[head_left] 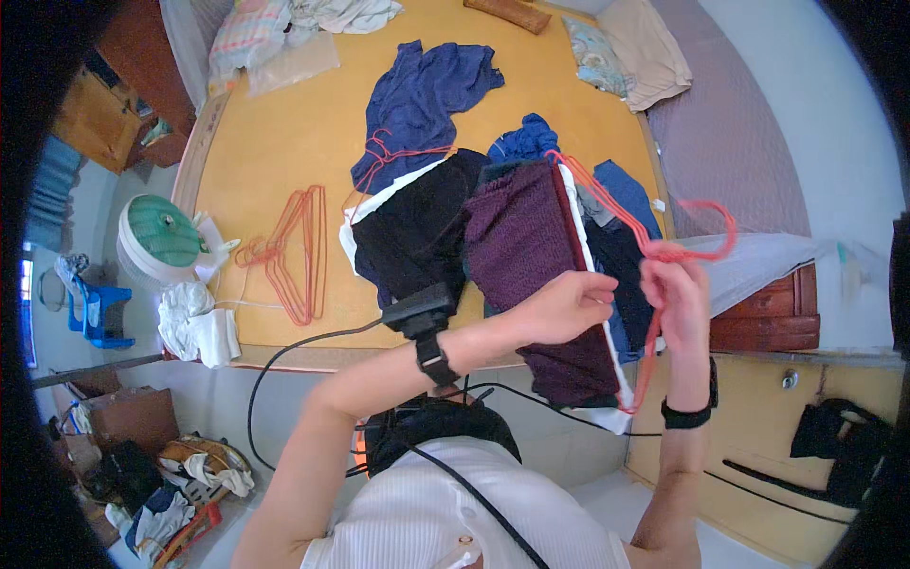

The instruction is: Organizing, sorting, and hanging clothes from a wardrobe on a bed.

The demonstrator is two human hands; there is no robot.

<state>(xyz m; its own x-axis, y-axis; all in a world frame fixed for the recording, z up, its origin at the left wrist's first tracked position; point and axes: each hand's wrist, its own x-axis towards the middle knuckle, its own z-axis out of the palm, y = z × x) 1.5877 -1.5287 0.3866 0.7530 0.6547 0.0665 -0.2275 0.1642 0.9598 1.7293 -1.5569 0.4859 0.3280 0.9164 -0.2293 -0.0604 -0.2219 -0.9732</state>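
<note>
My right hand is closed round a coral-red clothes hanger, whose hook looks blurred beside the fingers. Along this hanger hangs a dark purple ribbed garment, draped over with a white edge showing. My left hand lies across the purple garment near that edge, its fingers curled together; whether they pinch anything is hidden. Left of it, a black garment is spread over a white one. Beyond lies a navy garment with another coral-red hanger at its lower end.
Several coral-red hangers lie on the yellow bed mat. A green and white fan and white cloths sit at the left edge. Blue clothes are behind the purple garment. A black cable runs from my left wrist.
</note>
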